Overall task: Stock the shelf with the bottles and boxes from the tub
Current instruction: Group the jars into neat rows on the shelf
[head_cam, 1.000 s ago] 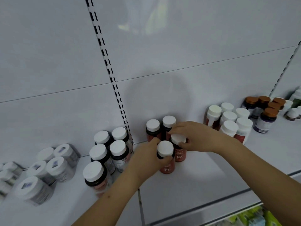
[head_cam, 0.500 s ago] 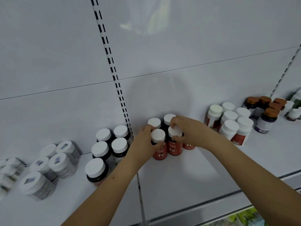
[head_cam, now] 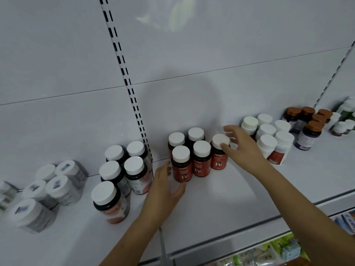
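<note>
We see five red Fe bottles [head_cam: 199, 160] upright between our loose-fingered left grip [head_cam: 165, 187] and right grip [head_cam: 240, 143]; bare shelf [head_cam: 221, 198] lies nearer us.

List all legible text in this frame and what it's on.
"Fe": front-left red bottle.
"Fe": middle red bottle.
"Fe": right red bottle, at the right hand.
Small print above each "Fe": too blurred to read.
Labels on the dark bottles, grey-lidded jars and brown-capped bottles: unreadable.
</note>
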Demonstrator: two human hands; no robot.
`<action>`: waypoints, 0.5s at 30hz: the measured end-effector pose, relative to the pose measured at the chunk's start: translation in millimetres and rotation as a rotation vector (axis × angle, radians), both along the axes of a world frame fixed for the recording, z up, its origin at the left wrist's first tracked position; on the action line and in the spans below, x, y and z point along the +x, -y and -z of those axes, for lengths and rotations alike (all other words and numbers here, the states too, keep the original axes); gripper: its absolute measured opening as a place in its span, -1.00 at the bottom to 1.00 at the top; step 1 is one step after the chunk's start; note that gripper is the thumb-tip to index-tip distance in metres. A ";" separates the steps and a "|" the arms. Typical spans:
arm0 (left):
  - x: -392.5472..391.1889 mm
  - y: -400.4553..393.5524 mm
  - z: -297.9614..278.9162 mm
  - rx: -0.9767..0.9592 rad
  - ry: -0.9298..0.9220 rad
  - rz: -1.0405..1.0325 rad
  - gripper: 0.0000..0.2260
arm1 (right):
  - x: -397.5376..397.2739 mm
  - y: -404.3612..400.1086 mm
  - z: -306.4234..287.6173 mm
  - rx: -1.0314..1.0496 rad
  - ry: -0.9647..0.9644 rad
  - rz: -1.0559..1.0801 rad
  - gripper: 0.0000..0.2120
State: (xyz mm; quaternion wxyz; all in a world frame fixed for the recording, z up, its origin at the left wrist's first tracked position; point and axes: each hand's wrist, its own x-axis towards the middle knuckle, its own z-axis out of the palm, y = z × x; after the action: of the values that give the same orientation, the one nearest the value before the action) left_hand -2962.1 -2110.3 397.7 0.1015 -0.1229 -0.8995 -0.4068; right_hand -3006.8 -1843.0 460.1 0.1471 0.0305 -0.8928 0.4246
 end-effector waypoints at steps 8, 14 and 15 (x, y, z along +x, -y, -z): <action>3.5 8.4 34.2 -0.325 -0.031 0.052 -0.34 | 1.2 2.3 41.3 -0.185 0.227 -0.014 -0.42; 4.2 9.1 35.6 -0.402 -0.052 0.058 -0.29 | 35.1 8.3 39.1 -0.147 0.123 0.172 -0.42; 4.5 9.0 36.2 -0.409 -0.053 0.057 -0.28 | 45.9 9.7 37.1 -0.144 0.098 0.196 -0.43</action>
State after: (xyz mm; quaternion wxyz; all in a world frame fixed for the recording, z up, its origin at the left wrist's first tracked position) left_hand -2957.7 -2119.3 361.5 0.0865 -0.1769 -0.9566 -0.2149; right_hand -2960.9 -1852.7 423.0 0.1458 -0.0886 -0.8648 0.4723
